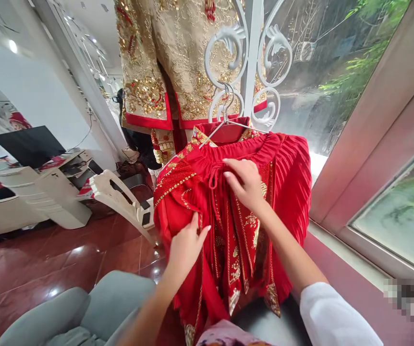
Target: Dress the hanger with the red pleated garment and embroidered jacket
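Observation:
A red pleated skirt (289,178) with a gathered waistband hangs on a wire hanger (225,103). Red panels with gold embroidery and beaded edges (252,235) hang at its front. A thin red cord tied in a bow (213,179) sits below the waistband. My right hand (246,183) rests against the cloth just right of this bow, its fingers stretched and a gap between finger and thumb. Lower and to the left, my left hand (187,245) lies at a beaded edge of the red cloth, thumb and forefinger apart. Its other fingers are mostly hidden.
Behind hangs a gold embroidered jacket (188,62) with red trim, by a white scrolled metal stand (252,53). A window (397,202) is on the right. At left are a white chair (120,197), a desk with a monitor (27,146) and a grey-green armchair (116,298).

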Demonstrator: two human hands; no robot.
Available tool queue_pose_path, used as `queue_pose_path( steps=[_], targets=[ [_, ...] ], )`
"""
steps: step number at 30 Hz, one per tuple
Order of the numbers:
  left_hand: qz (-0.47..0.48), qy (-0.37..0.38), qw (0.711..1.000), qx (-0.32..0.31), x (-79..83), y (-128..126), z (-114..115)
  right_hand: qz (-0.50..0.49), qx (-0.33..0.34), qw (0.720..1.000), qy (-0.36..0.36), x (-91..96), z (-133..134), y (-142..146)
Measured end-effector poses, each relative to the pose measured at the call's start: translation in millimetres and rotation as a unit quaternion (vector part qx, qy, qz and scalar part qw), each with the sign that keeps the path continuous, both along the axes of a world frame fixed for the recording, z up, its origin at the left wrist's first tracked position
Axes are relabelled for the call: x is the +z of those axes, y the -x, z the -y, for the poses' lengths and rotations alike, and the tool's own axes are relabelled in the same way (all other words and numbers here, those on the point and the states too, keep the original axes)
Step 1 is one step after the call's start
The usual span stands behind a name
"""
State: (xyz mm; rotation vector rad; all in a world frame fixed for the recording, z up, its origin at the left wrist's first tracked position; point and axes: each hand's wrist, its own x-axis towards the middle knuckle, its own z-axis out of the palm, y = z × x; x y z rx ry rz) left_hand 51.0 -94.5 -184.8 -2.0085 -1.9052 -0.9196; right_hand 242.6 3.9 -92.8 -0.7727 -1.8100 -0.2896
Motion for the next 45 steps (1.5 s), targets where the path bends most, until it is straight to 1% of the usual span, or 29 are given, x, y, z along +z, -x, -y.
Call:
queue_pose_path(
  steps=[1, 2, 3, 4, 5, 6, 7, 8, 10, 11, 12, 15, 17, 19, 20, 21, 23, 24, 26, 28, 31, 33, 35, 36, 38, 40, 42, 43, 45],
  targets=[
    [0.016, -0.033, 0.999, -0.014, 19.3, 9.9, 8.6, -0.015, -0.016, 1.0, -0.021, 1.8, -4.4, -16.3],
    [0.029, -0.114, 0.993, -0.006, 39.0, 20.2, 13.8, -0.039, -0.063, 0.996, -0.04, 4.0, -11.3, -34.7],
    [0.024, -0.208, 0.978, 0.01, 57.8, 30.3, 14.5, -0.071, -0.129, 0.988, -0.053, 6.0, -20.4, -54.3],
    [0.013, -0.265, 0.964, 0.032, 74.2, 39.5, 10.3, -0.099, -0.188, 0.976, -0.052, 7.8, -31.3, -73.8],
    [0.005, -0.294, 0.955, 0.048, 87.2, 47.3, 1.7, -0.116, -0.232, 0.965, -0.04, 8.9, -43.3, -91.7],
    [0.007, -0.301, 0.952, 0.057, 96.1, 53.1, -10.4, -0.112, -0.247, 0.962, -0.021, 9.4, -55.3, -107.1],
    [0.011, -0.288, 0.956, 0.049, 100.7, 56.6, -24.3, -0.096, -0.232, 0.968, 0.002, 9.2, -66.3, -119.3],
    [0.017, -0.258, 0.965, 0.044, 101.4, 57.7, -38.4, -0.084, -0.215, 0.973, 0.022, 8.6, -75.5, -128.1],
    [0.037, -0.21, 0.975, 0.058, 94.4, 53.4, -61.2, -0.068, -0.195, 0.977, 0.053, 7.2, -86.4, -136.4],
    [0.052, -0.202, 0.975, 0.072, 88.8, 48.9, -68.0, -0.067, -0.199, 0.976, 0.063, 7.1, -88.0, -137.3],
    [0.069, -0.21, 0.971, 0.087, 82.9, 43.6, -71.3, -0.069, -0.21, 0.973, 0.07, 7.4, -87.4, -136.9],
    [0.097, -0.271, 0.949, 0.126, 67.1, 27.9, -64.9, -0.065, -0.24, 0.965, 0.078, 10.7, -74.0, -132.8],
    [0.085, -0.288, 0.941, 0.158, 58.6, 21.6, -55.0, -0.07, -0.269, 0.96, 0.044, 13.5, -57.7, -127.2],
    [0.063, -0.267, 0.943, 0.186, 51.7, 20.3, -47.7, -0.098, -0.304, 0.947, 0.01, 16.1, -38.0, -115.8],
    [0.052, -0.246, 0.947, 0.197, 49.3, 21.4, -45.9, -0.112, -0.316, 0.942, 0.016, 17.6, -28.2, -107.3],
    [0.04, -0.221, 0.952, 0.206, 47.8, 23.3, -45.2, -0.118, -0.322, 0.938, 0.044, 19.3, -19.6, -97.3],
    [0.01, -0.17, 0.96, 0.221, 48.0, 28.0, -46.0, -0.096, -0.317, 0.934, 0.135, 23.5, -8.7, -75.1],
    [-0.007, -0.148, 0.963, 0.226, 49.5, 29.8, -46.8, -0.077, -0.316, 0.93, 0.169, 26.0, -7.4, -64.9],
    [-0.032, -0.122, 0.966, 0.228, 54.0, 31.4, -47.9, -0.043, -0.322, 0.925, 0.198, 30.9, -13.0, -50.8],
    [-0.031, -0.119, 0.967, 0.221, 58.1, 30.8, -47.7, -0.027, -0.328, 0.924, 0.195, 34.7, -24.9, -49.2],
    [0.006, -0.135, 0.969, 0.206, 61.1, 30.2, -46.0, -0.02, -0.3, 0.938, 0.173, 36.4, -38.8, -65.4],
    [0.031, -0.144, 0.97, 0.194, 62.2, 30.3, -44.5, -0.038, -0.275, 0.952, 0.13, 34.7, -39.0, -77.2],
    [0.058, -0.149, 0.97, 0.181, 64.6, 27.5, -41.6, -0.064, -0.254, 0.96, 0.095, 31.3, -33.1, -80.1],
    [0.074, -0.152, 0.97, 0.174, 66.5, 23.8, -39.2, -0.075, -0.247, 0.961, 0.099, 29.5, -29.4, -77.2],
    [0.111, -0.166, 0.967, 0.161, 71.1, 10.6, -32.2, -0.087, -0.241, 0.953, 0.162, 26.7, -23.8, -64.6],
    [0.138, -0.195, 0.957, 0.161, 75.3, -7.8, -23.9, -0.1, -0.25, 0.931, 0.245, 26.8, -23.1, -49.4],
    [0.133, -0.204, 0.954, 0.175, 77.9, -24.9, -17.1, -0.118, -0.259, 0.913, 0.292, 29.7, -26.5, -38.7],
    [0.116, -0.184, 0.958, 0.187, 79.0, -31.1, -14.9, -0.123, -0.259, 0.91, 0.301, 31.7, -28.4, -36.1],
    [0.062, -0.092, 0.972, 0.208, 82.8, -38.2, -12.8, -0.116, -0.252, 0.91, 0.307, 35.7, -29.9, -35.5]
  ],
)
